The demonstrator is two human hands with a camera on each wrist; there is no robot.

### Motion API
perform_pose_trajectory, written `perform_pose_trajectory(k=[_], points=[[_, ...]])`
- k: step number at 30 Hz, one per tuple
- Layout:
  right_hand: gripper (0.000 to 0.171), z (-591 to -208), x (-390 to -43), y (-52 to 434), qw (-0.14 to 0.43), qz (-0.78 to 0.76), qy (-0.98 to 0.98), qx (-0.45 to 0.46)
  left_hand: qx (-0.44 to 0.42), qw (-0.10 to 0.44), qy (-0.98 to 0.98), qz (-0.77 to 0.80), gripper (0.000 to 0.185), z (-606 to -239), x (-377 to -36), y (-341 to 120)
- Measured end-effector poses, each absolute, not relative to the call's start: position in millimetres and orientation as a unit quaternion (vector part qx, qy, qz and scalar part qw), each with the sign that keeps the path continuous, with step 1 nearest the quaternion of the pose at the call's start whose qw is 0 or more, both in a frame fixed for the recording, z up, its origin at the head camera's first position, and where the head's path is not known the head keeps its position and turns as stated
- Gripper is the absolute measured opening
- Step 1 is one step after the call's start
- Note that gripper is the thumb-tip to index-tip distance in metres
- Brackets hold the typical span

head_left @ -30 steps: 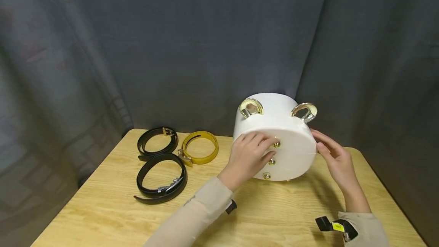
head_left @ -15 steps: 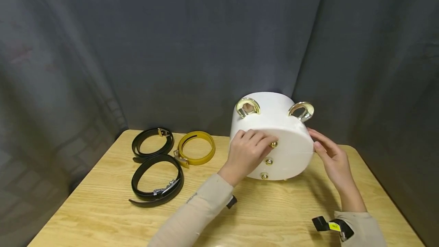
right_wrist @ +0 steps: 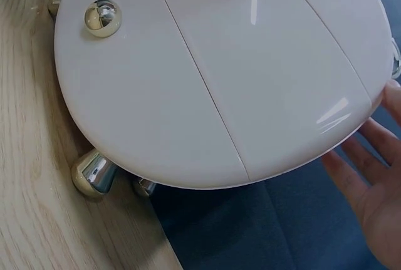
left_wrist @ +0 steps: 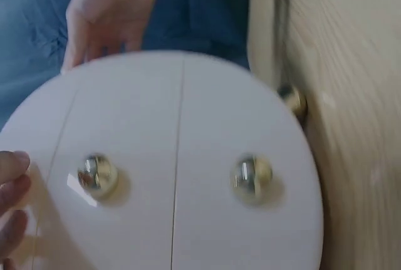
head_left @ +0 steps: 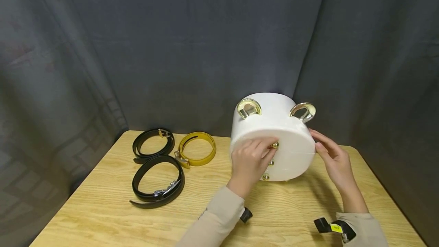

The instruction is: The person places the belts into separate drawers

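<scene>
A round white cabinet with gold ball knobs and gold ear-shaped handles is being kept standing on the pale wooden counter, near its back right corner. The top gold knob is being pinched in the grip of the left hand. The cabinet's right edge is being touched by the right hand, its grip wide with straight fingers.

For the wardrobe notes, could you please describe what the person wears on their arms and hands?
Both hands are bare. The left hand and right hand emerge from long beige sleeves. Each wrist carries a small black device; the right one bears a yellow label.
</scene>
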State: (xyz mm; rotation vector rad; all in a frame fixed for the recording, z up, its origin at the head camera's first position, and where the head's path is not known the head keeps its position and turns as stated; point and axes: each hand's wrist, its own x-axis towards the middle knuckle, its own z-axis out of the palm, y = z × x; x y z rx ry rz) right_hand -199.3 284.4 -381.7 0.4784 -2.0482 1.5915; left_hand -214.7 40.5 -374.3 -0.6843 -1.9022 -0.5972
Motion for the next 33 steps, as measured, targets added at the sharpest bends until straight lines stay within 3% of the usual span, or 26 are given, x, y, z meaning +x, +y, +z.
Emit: perform_pose_trajectory(k=[4, 8, 24, 33], points=[[0.033, -381.2, -198.0, 283.9, 0.25, 0.581, -0.756, 0.17, -0.26, 0.447, -0.785, -0.342, 0.024, -375.5, -209.2, 47.1], [0.033, -379.9, -197.8, 283.9, 0.253, 0.581, -0.755, 0.167, -0.233, 0.439, -0.784, -0.371, 0.026, -374.2, -208.0, 51.5], [0.032, -382.7, -199.0, 281.8, 0.256, 0.585, -0.751, 0.169, -0.187, 0.519, -0.763, -0.337, 0.021, -383.1, -212.1, 60.0], [0.033, -382.0, -200.4, 284.5, 0.256, 0.584, -0.749, 0.183, -0.232, 0.537, -0.746, -0.318, 0.023, -379.4, -206.5, 55.2]])
